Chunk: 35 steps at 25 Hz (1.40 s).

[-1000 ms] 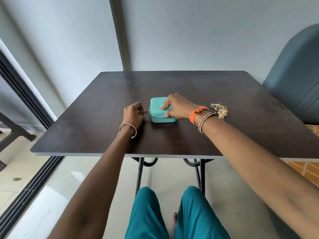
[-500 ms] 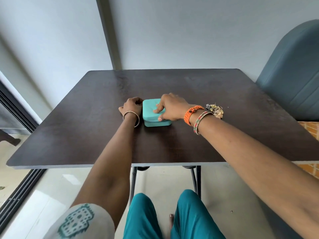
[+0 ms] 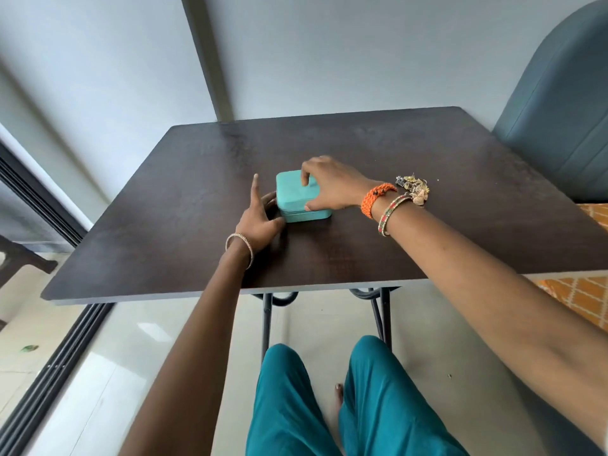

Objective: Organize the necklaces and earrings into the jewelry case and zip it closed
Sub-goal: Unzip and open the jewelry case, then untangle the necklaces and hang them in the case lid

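My left hand (image 3: 260, 218) has quit the zip, fingers (image 3: 255, 185) spread, while my right hand (image 3: 332, 185) clamps the closed case (image 3: 297, 200); jewellery (image 3: 414, 189) waits behind the wrist.

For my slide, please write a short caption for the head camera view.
Both hands, left hand and right hand, hold a closed teal jewelry case on a dark table; jewelry pile waits aside.

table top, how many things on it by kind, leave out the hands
teal jewelry case: 1
heap of jewelry, pieces too tangled to count: 1
total: 2, both on the dark table
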{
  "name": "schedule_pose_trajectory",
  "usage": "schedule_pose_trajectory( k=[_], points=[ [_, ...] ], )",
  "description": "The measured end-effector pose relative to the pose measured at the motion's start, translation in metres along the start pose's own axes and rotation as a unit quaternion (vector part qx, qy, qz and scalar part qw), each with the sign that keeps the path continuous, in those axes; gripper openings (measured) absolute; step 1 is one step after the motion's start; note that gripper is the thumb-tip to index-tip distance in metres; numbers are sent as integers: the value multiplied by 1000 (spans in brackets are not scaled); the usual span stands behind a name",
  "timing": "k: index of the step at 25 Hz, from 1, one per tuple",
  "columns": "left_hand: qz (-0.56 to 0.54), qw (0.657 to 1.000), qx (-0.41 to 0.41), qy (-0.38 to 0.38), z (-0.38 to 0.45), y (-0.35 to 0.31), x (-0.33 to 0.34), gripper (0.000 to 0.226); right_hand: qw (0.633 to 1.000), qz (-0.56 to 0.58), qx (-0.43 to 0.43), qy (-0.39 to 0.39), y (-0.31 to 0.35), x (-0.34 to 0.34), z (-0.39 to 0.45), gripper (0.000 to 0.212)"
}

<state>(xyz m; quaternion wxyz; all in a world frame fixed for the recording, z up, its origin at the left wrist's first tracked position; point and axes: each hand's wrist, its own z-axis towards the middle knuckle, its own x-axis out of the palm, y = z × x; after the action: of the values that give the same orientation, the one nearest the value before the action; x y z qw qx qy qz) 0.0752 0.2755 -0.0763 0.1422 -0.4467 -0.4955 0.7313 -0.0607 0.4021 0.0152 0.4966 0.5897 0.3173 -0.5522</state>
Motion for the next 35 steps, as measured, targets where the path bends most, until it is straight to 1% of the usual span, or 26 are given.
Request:
schedule_pose_trajectory(
  k=[2,3,4,5,7,9,11,14,17,19,21,23,25,26,27,30,33,35],
  points=[
    [40,999,-2,-4,-5,-6,-1,109,1000,12,9,16,-3,-4,7,70],
    [55,998,-5,-9,-6,-8,-2,108,999,9,21,40,-6,-6,11,83],
    [52,998,-14,-16,-6,-10,-2,106,997,3,31,69,-8,-7,14,93],
    [37,999,-19,-24,-6,-10,-1,103,995,1,37,95,-11,-7,16,98],
    [-3,999,-27,-34,-6,-9,-1,93,993,8,38,111,-13,-5,16,97],
    [-52,997,-27,-54,-4,-6,-1,81,995,13,32,93,-14,-5,18,91],
    [-97,992,-16,-85,-5,-7,-4,65,995,50,28,77,-13,-4,22,86],
    [-143,981,-5,-131,-8,-6,-6,51,991,110,27,67,-6,1,34,76],
    [-158,966,-33,-204,-7,-5,-5,41,987,145,25,66,-3,0,47,61],
    [-146,959,-50,-237,-4,-8,-6,32,974,211,47,73,-4,-6,53,64],
    [-103,963,-64,-242,1,-8,-3,17,953,286,79,66,-9,-6,60,71],
    [-92,957,-94,-260,5,-6,-2,17,941,318,109,32,-12,0,66,69],
    [-99,944,-146,-279,19,-2,-8,15,933,339,125,-2,-12,8,75,63],
    [-108,940,-171,-275,30,2,-13,16,930,347,125,-10,-13,13,81,62],
    [-114,940,-182,-266,42,5,-19,21,928,351,126,-12,-14,19,87,60],
    [-97,953,-170,-233,77,9,-34,39,929,349,125,-10,-19,31,108,53],
    [-49,969,-156,-183,83,10,-38,57,920,366,136,-31,-17,36,120,50],
    [-76,971,-155,-165,72,11,-37,65,926,344,145,-63,-13,38,126,53]
  ],
)
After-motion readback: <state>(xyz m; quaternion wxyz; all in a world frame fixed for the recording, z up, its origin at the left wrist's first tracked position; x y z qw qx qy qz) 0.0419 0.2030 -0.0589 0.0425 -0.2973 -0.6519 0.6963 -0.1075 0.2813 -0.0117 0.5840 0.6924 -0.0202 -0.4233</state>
